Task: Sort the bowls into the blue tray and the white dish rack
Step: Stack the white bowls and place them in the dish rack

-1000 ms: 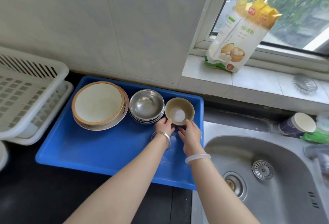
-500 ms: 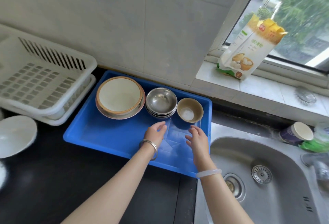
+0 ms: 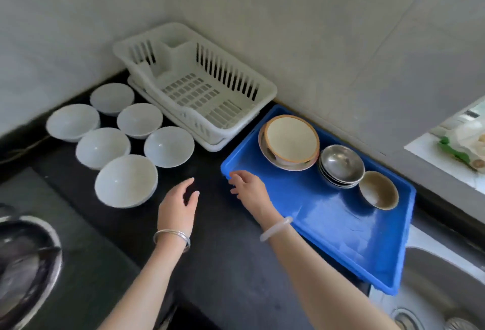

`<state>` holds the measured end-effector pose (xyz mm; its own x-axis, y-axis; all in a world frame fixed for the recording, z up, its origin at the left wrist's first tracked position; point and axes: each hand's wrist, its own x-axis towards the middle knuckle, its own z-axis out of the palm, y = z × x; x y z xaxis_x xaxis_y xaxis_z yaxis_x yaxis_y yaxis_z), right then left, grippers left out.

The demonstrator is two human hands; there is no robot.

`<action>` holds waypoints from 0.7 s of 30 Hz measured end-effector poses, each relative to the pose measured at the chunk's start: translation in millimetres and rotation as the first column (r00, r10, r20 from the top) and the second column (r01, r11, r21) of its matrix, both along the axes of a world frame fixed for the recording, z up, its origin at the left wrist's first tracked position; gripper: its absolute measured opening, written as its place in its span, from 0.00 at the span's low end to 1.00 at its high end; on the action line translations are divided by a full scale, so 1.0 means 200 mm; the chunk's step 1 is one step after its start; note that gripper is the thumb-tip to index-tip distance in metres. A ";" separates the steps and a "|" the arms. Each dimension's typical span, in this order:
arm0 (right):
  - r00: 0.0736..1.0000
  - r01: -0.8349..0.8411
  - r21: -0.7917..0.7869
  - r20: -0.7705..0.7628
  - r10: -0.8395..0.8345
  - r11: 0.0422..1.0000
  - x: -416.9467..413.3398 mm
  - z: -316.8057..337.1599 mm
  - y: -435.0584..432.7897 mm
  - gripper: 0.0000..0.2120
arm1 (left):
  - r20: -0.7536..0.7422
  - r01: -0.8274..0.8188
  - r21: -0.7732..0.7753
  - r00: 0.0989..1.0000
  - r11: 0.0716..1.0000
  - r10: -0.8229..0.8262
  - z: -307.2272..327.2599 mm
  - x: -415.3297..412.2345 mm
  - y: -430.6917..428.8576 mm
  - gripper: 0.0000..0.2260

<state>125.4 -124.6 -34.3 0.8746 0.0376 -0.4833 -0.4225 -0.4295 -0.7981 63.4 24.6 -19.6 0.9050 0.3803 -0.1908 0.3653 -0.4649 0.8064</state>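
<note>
The blue tray (image 3: 328, 224) lies on the dark counter and holds a large cream bowl with an orange rim (image 3: 290, 140), a stack of steel bowls (image 3: 341, 165) and a small brown bowl (image 3: 379, 189). The white dish rack (image 3: 204, 93) stands behind it to the left, with nothing in it. Several white bowls (image 3: 126, 180) sit on the counter to the left of the rack. My left hand (image 3: 179, 205) hovers open over the counter beside the nearest white bowl. My right hand (image 3: 249, 189) is open at the tray's left corner. Neither hand holds anything.
A steel sink (image 3: 441, 290) lies right of the tray. A dark pot or wok (image 3: 23, 264) sits at the lower left. A food bag (image 3: 464, 146) rests on the window sill at the right. Tiled walls close the corner behind.
Both hands have left the small brown bowl in the tray and swung left toward the white bowls. The view has turned left, bringing the white bowls and the whole rack into sight.
</note>
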 end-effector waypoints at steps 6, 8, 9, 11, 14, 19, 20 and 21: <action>0.985 -0.164 -0.110 -0.064 0.157 0.980 0.26 -0.13 0.45 0.24 | 0.036 -0.274 0.184 0.962 0.944 0.272 -0.14 -0.05 0.43 0.18; 0.986 -0.140 -0.106 -0.103 0.129 0.984 0.32 -0.17 0.54 0.24 | 0.021 -0.348 0.173 0.937 0.922 0.349 -0.19 -0.05 0.52 0.20; 0.987 -0.119 -0.094 -0.120 0.108 0.988 0.35 -0.18 0.58 0.22 | 0.010 -0.378 0.145 0.925 0.914 0.381 -0.21 -0.05 0.57 0.22; 0.987 -0.040 -0.024 -0.156 0.036 0.999 0.37 -0.19 0.64 0.17 | -0.014 -0.417 0.029 0.909 0.908 0.418 -0.25 -0.03 0.63 0.26; 0.962 0.186 0.143 -0.227 -0.150 0.972 0.38 -0.21 0.69 0.14 | -0.071 -0.488 -0.280 0.869 0.827 0.489 -0.28 -0.02 0.68 0.31; 0.928 0.347 0.239 -0.226 -0.295 0.907 0.37 -0.16 0.70 0.17 | -0.133 -0.514 -0.499 0.841 0.698 0.524 -0.32 -0.04 0.71 0.24; 0.935 0.339 0.242 -0.192 -0.297 0.909 0.36 -0.14 0.70 0.18 | -0.140 -0.509 -0.533 0.841 0.676 0.522 -0.32 -0.04 0.72 0.23; 0.944 0.323 0.250 -0.152 -0.293 0.913 0.36 -0.12 0.69 0.18 | -0.149 -0.505 -0.571 0.839 0.648 0.523 -0.33 -0.04 0.73 0.22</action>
<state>197.6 12.8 -58.2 0.8062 -0.0839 -0.5857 -0.5901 -0.0412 -0.8063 54.5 170.2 -85.0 0.6062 0.6137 -0.5058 0.3786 0.3366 0.8622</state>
